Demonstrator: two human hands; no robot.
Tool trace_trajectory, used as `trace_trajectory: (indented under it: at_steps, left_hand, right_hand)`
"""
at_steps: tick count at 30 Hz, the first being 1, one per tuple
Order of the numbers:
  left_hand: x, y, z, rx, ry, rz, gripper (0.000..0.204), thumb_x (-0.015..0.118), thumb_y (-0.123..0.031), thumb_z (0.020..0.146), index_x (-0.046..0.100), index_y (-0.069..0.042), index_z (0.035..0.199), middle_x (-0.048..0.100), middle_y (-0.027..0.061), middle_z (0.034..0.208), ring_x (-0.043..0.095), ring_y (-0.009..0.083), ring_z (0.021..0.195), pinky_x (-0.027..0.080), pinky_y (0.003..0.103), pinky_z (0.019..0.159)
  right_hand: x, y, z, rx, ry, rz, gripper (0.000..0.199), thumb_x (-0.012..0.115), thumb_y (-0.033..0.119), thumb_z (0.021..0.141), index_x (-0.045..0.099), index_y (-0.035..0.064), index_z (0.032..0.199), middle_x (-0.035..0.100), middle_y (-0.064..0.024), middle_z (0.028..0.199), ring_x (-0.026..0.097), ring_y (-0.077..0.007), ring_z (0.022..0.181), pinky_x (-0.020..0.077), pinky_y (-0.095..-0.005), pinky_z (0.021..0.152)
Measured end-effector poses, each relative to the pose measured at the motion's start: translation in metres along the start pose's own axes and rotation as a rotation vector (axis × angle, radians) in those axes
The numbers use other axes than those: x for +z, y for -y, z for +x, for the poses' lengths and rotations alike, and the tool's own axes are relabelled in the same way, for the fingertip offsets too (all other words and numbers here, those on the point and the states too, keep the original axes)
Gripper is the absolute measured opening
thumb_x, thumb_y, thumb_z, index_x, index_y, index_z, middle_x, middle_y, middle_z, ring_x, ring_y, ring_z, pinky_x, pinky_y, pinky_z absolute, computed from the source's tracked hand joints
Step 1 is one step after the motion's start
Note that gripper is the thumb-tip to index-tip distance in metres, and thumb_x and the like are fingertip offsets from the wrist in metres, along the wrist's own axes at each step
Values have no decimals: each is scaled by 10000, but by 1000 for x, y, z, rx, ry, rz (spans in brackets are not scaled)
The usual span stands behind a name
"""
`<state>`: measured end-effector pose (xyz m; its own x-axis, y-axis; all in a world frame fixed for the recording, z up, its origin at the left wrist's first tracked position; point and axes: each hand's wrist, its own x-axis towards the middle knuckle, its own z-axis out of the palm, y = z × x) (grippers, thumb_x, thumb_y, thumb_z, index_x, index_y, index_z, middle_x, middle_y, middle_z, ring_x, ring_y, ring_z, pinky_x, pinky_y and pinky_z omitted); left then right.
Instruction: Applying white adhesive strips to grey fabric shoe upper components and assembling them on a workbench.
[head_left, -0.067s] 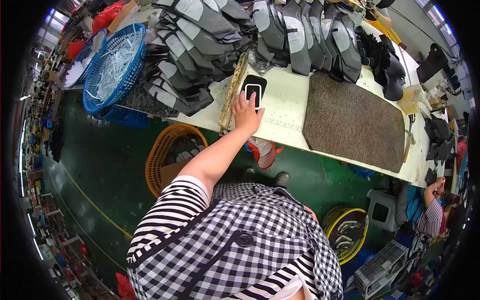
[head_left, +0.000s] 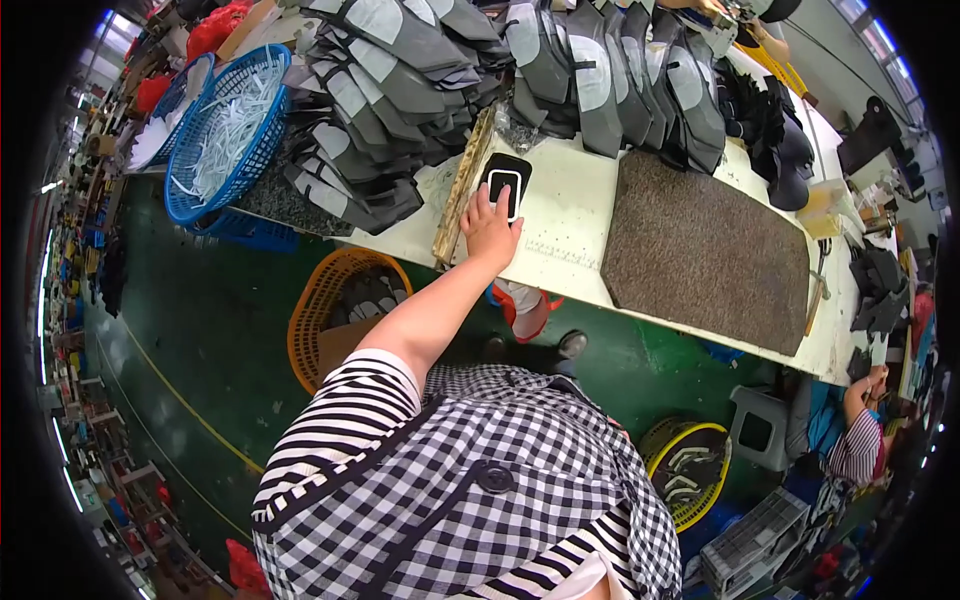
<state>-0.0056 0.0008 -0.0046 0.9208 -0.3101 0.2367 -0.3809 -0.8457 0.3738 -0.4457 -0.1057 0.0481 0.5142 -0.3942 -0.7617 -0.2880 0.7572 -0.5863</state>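
Note:
My left hand point(head_left: 490, 237) reaches forward over the white worktable point(head_left: 560, 210). Its fingers are stretched out and rest on a small black phone-like device with a white rounded frame point(head_left: 515, 212), which lies flat. A black pad or case point(head_left: 515, 165) shows at the device's far end. Beside the hand, to its left, runs a worn wooden strip point(head_left: 462, 185). Past it, stacks of dark grey cut pieces with pale grey patches point(head_left: 385, 90) cover the table, and more such pieces point(head_left: 597, 85) lie straight ahead. My right hand is out of view; only the striped sleeve shows.
A brown rough mat point(head_left: 705, 250) lies right on the table, near a hammer-like tool point(head_left: 818, 290). Blue baskets point(head_left: 280, 90) with white strips stand left. Below are an orange basket point(head_left: 305, 310), a yellow-rimmed basket point(head_left: 722, 485) and a grey stool point(head_left: 745, 430). Another person point(head_left: 860, 440) works far right.
My left hand stays on the device. The view has shifted slightly, and my right shoe has moved a little forward and to the right.

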Motion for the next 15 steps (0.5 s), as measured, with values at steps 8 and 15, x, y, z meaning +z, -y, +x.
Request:
trace_trajectory:
  at_steps: [8,15]
  left_hand:
    - [-14,-26,29,68,195,71,602,561,-240,857,382,-246,1432,270,107,1525,300,356,1349,239,513,1058]
    - [-21,-64,48,-300,77,-44,553,566,-370,901,409,-257,1419,353,146,1461,375,395,1301,275,524,1056]
  right_hand:
    - [-40,94,130,-39,147,-177,330,471,88,967,516,-26,1274,611,-152,1215,580,-223,1122,451,-351,998]
    - [-15,224,171,-19,396,-515,298,482,161,1005,547,-10,1241,641,-78,1122,590,-140,1022,458,-265,919]
